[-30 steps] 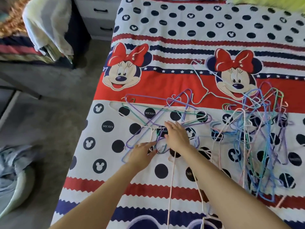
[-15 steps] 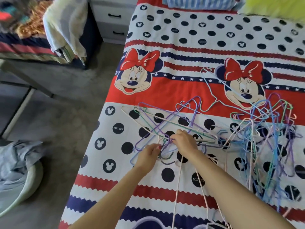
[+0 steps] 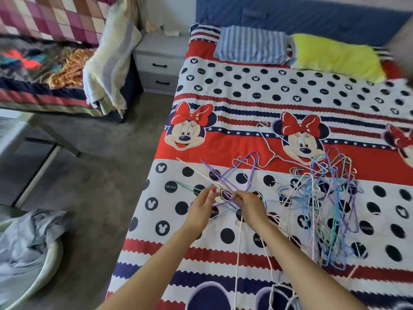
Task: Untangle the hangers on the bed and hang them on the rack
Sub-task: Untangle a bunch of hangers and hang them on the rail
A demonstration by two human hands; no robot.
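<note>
Thin wire hangers in purple, white, green, blue and pink lie on the bed [image 3: 290,90]. A small bunch of hangers [image 3: 225,177] is lifted off the cover near the bed's left side. My right hand [image 3: 248,204] grips this bunch at its hooks. My left hand [image 3: 201,206] pinches a strand of the same bunch right beside it. A bigger tangled heap of hangers [image 3: 324,202] rests to the right. One light blue hanger [image 3: 266,142] lies apart, above the bunch. White hangers [image 3: 281,294] sit near the bottom edge. No rack is in view.
A grey nightstand [image 3: 161,63] stands left of the bed head. A second bed [image 3: 44,70] with draped cloth is at far left. A basin holding grey cloth [image 3: 24,253] sits on the floor at lower left. A striped pillow [image 3: 250,44] and a yellow pillow [image 3: 335,54] lie at the bed head.
Both hands closed on the small bunch and raised it off the cover; it lay flat a second ago. The view tilted up, bringing the bed head and pillows into sight.
</note>
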